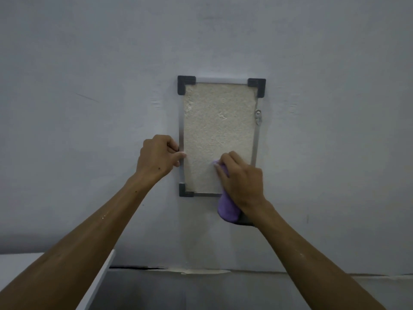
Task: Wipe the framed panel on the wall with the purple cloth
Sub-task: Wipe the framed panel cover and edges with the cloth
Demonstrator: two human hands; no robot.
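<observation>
Two hands up against the framed panel (218,135), itself fixed upright on a pale grey wall (89,63). Left hand (157,156) at the panel's left edge, below its middle, fingers curled round the thin metal strip, thumb laid on the front. Right hand (242,179) over the panel's lower right part, fingers bent and clamped on the purple cloth (226,208), pressing it to the rough cream surface. Cloth bunched under the palm, a small fold peeking out beside the fingertips, the larger lump hanging past the panel's bottom edge near its lower right corner. Dark corner pieces (186,84) at the panel's upper left, upper right and lower left; lower right corner hidden behind hand and cloth. Small metal clip (258,116) on the panel's right edge, above its middle. White board (98,285) well below and left of the panel.
</observation>
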